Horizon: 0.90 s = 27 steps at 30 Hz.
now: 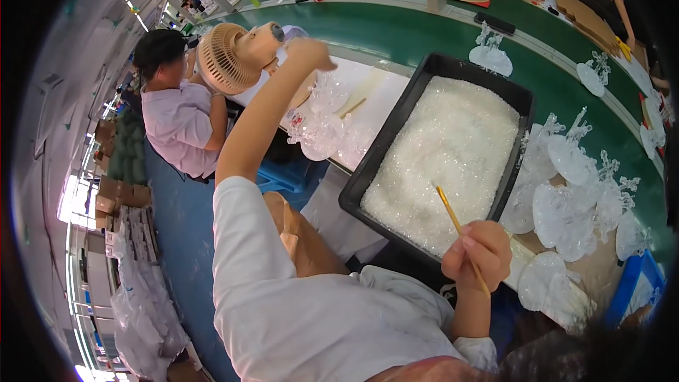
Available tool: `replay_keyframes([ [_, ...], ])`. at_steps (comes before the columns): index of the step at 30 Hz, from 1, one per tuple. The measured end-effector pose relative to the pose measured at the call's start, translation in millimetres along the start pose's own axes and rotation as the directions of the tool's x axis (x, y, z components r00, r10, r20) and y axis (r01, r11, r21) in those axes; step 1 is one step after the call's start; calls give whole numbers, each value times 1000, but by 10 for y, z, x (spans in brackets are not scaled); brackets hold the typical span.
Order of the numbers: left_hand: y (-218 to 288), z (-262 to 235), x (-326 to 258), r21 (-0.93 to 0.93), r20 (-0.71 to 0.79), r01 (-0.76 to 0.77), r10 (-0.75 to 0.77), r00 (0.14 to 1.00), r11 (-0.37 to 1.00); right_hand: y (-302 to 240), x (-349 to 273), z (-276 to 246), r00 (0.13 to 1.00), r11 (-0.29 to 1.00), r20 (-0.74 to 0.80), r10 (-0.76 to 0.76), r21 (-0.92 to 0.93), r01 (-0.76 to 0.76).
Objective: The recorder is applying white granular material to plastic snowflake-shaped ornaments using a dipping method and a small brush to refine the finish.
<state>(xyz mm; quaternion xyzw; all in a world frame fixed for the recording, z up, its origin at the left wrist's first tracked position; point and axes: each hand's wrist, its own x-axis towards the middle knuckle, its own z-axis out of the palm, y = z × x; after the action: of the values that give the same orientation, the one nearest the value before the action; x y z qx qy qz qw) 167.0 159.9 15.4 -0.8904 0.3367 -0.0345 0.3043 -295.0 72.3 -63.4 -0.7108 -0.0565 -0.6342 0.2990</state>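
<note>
Between the fingers of my right hand [482, 255] is a thin yellow-handled paintbrush [448, 206], its tip over a black tray [382, 143]. White glittering granules [442, 148] fill the tray in an uneven heap. My left arm stretches away to the far left, and my left hand [308, 54] is beside a beige fan [226, 59]. Its fingers are mostly turned out of sight, so their grip is unclear. Clear figurines on round bases [327, 127] stand on the white table left of the tray.
Many clear ornaments with frosted round bases [566, 216] crowd the table at the right, near a blue bin [636, 284]. A green conveyor belt [382, 8] runs along the far side, with a dark phone-like slab [494, 23] on it. A co-worker [180, 110] sits at the left.
</note>
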Motion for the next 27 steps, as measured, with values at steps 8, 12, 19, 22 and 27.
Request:
replay_keyframes([
  [8,72,429,148,-488,-127,-36,-30,992,872,69,7,27,998,999,-47,35,-22,-36],
  [12,31,64,-151,-627,-403,-167,-133,905,761,33,25,38,999,999,-35,30,-21,-31],
  [19,717,-620,-1313,-757,-639,-505,-304,707,415,38,-119,-53,978,981,-69,195,-4,-196],
  [22,1156,-694,-1850,-811,-585,-510,-351,731,288,49,-118,-48,983,989,-109,148,48,-143],
  [27,1555,-679,-2226,-881,-469,-448,-381,797,148,76,-39,-17,988,992,-104,115,56,-109],
])
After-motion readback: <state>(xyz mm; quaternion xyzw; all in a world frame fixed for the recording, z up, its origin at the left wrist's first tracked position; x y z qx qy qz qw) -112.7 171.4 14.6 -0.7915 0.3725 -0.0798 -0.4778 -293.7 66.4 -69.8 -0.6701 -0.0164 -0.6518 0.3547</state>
